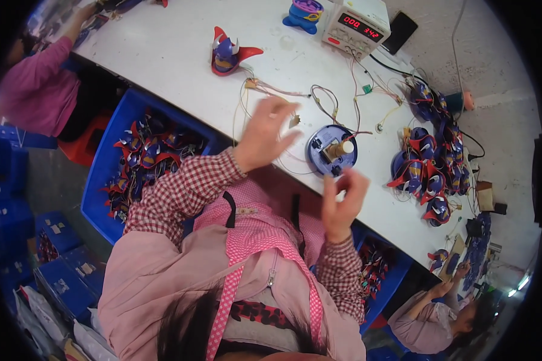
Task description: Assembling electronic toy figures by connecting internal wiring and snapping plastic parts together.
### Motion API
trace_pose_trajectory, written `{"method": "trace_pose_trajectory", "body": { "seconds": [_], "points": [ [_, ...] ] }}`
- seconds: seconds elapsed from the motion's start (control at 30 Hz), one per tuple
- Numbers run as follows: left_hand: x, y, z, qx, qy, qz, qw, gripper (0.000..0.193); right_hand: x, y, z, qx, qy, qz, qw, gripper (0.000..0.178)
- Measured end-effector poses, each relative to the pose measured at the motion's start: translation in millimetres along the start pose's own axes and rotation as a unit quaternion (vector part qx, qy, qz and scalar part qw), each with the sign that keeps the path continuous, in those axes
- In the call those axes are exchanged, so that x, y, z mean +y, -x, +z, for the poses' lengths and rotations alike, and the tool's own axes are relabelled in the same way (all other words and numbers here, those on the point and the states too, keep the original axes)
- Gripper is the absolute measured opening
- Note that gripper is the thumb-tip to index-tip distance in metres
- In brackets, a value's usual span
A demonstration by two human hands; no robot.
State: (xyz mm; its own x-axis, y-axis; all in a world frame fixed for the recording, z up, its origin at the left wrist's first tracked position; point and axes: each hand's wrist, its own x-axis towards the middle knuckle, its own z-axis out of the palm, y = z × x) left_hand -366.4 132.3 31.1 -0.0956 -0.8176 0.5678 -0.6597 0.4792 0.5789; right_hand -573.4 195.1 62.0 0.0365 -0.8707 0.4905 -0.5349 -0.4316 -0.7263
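Both my hands hover over the near edge of the white table. My left hand (265,133) holds nothing, and its thumb stands away from the fingers. Thin wires and a small tan piece (294,121) lie beside its fingertips. My right hand (344,201) has its fingers curled, with a gap between thumb and forefinger. Just beyond it lies a round purple plastic base (315,157), its inside facing up with small electronic parts and a pale round-topped piece (347,147). Farther left, a purple and red winged toy figure (225,55) sits on the table with wires trailing from it.
A power supply (356,27), a phone (400,32) and a blue cup (303,16) stand at the back. Many toy figures (414,171) are heaped at right. Blue bins (96,191) hold more below the table. Other people sit at left and lower right.
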Motion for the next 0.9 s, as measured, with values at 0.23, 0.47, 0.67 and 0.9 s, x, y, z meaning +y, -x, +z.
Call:
{"method": "trace_pose_trajectory", "body": {
  "seconds": [0.23, 0.47, 0.67, 0.9],
  "points": [
    [29.8, -12.8, 53.4, -0.184, -0.020, 0.089, 0.979, 0.107, 19.2, -48.0, 2.9, -0.042, -0.015, 0.066, 0.997, 0.032],
    [36.6, -20.0, 54.4, -0.218, 0.002, 0.032, 0.975, 0.112, 43.7, -51.2, 11.5, -0.104, 0.077, 0.006, 0.992, 0.019],
    [34.6, -20.3, 57.2, -0.203, 0.023, 0.045, 0.978, 0.110, 26.2, -53.9, -5.0, -0.032, 0.106, -0.077, 0.991, 0.016],
    [32.1, -19.3, 49.5, -0.139, 0.029, 0.080, 0.987, 0.100, 73.9, -88.3, -56.4, -0.065, 0.179, 0.106, 0.976, 0.025]
  ]
}}
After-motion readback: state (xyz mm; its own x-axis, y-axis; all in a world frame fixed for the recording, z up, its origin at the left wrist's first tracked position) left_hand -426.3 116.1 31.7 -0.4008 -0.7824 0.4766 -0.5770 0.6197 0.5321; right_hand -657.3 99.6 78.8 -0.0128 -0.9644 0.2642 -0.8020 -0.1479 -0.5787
